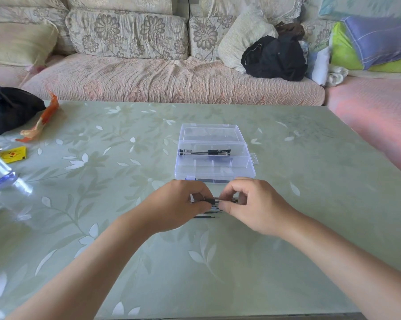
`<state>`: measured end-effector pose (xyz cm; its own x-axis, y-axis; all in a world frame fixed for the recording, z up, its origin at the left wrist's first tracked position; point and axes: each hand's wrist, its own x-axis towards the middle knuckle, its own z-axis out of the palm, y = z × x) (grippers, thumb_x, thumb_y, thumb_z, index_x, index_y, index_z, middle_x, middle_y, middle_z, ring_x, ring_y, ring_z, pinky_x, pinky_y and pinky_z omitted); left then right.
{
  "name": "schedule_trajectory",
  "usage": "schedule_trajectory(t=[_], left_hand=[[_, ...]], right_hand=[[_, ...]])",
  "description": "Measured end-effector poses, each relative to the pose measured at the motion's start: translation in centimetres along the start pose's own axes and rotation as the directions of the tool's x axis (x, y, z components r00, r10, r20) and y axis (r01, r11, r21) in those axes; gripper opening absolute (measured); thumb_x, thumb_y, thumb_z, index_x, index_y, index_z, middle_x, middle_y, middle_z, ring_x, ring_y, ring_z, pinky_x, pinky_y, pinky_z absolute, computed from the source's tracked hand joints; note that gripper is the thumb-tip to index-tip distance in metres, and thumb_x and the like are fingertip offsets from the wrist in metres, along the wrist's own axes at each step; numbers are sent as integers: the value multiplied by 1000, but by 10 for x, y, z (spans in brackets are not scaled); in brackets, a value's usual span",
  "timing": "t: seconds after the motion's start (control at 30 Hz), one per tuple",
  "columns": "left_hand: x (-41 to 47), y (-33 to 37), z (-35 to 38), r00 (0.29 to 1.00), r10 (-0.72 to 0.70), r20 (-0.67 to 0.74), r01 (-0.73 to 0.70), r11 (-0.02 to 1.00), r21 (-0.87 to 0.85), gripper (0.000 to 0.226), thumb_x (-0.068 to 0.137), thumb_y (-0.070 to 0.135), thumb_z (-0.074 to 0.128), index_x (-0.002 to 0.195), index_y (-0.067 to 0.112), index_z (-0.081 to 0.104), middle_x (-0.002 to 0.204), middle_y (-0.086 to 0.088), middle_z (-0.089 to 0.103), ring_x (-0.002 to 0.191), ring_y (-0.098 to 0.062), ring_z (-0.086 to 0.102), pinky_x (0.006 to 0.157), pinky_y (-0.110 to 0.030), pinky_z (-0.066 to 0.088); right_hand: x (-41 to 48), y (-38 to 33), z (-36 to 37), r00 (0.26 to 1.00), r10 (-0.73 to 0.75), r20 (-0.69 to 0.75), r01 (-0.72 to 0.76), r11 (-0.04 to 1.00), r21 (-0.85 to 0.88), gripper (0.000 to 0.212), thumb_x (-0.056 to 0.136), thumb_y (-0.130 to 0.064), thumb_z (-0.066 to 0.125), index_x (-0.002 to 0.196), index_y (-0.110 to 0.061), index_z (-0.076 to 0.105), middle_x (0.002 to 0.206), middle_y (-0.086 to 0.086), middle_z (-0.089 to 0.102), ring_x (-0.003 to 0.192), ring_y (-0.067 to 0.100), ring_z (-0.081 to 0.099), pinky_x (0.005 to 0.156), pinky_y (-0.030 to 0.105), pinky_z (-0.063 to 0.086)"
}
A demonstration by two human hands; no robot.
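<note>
The head camera shows the left hand [176, 206] and the right hand [259, 204] close together in the middle of the tabletop [125, 158], a bit toward its front edge. Each hand pinches one end of a black pen [214, 200]. Loose pens [208, 214] lie flat under it. Just behind them is the clear box [250, 167], with its lid open. A few packed pens [205, 152] lie by its back wall. The job looks only just begun, because most pens are not in the box yet.

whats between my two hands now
A pen, pinched by the left hand and right hand; more pens lie under it on the table, in the head view.
</note>
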<state>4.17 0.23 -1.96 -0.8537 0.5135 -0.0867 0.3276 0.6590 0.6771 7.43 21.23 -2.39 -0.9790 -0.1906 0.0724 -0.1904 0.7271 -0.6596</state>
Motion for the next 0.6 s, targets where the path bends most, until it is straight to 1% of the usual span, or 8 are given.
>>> schedule_trajectory(t=[0.1,0.17,0.23,0.3,0.37,0.47,0.53,0.6], left_hand=[[0,-2,2,1000,13,-11,-13,1000,9,6,88,38,65,87,45,65,74,30,59,62,1,49,57,-14,34],[0,-2,2,1000,16,-14,-16,1000,7,6,87,39,64,87,45,65,76,29,60,63,0,49,58,-15,35],[0,-2,2,1000,18,-12,-17,1000,15,7,88,39,64,87,45,65,75,30,59,64,0,49,58,-15,34],[1,-2,2,1000,24,-11,-24,1000,16,8,88,37,64,87,45,64,74,31,59,64,0,49,57,-15,34],[1,-3,2,999,34,-15,-34,999,21,8,88,37,65,87,45,64,75,31,59,64,-1,49,58,-15,35],[1,-4,3,999,35,-19,-34,999,23,7,88,37,66,87,44,65,76,32,59,66,-3,51,61,-16,39],[1,-4,4,999,36,-18,-36,999,25,9,87,38,66,85,47,64,77,33,59,67,-2,52,62,-17,41],[2,-3,3,999,39,-20,-38,999,31,12,88,38,66,83,49,63,77,33,59,67,-1,52,62,-17,40]], right_hand=[[0,1,1,998,4,67,0,999,-52,24,89,-46,61,76,-27,68,71,-26,55,59,6,47,57,23,38],[0,2,-1,997,14,82,-10,999,-49,18,85,-49,65,83,-31,68,74,-29,57,63,2,51,58,18,39],[-1,1,-3,998,16,59,-13,999,-42,16,79,-45,73,88,-36,64,77,-34,57,62,1,52,56,12,36],[-1,0,-3,999,-4,44,7,998,-57,15,79,-37,74,85,-34,61,76,-36,57,58,3,50,54,12,34],[-1,-2,-2,999,-7,47,9,999,-50,9,84,-35,70,81,-30,63,73,-29,58,58,2,49,55,14,32],[0,0,0,997,-17,77,22,997,-71,20,90,-42,62,79,-27,69,73,-15,57,60,4,47,57,22,35],[0,-1,-1,996,-8,88,14,998,-67,17,88,-45,63,83,-30,69,74,-18,59,61,2,49,59,21,36],[0,-1,-1,998,-7,63,11,998,-64,11,80,-44,71,85,-35,65,81,-23,61,65,-3,52,60,17,35]])
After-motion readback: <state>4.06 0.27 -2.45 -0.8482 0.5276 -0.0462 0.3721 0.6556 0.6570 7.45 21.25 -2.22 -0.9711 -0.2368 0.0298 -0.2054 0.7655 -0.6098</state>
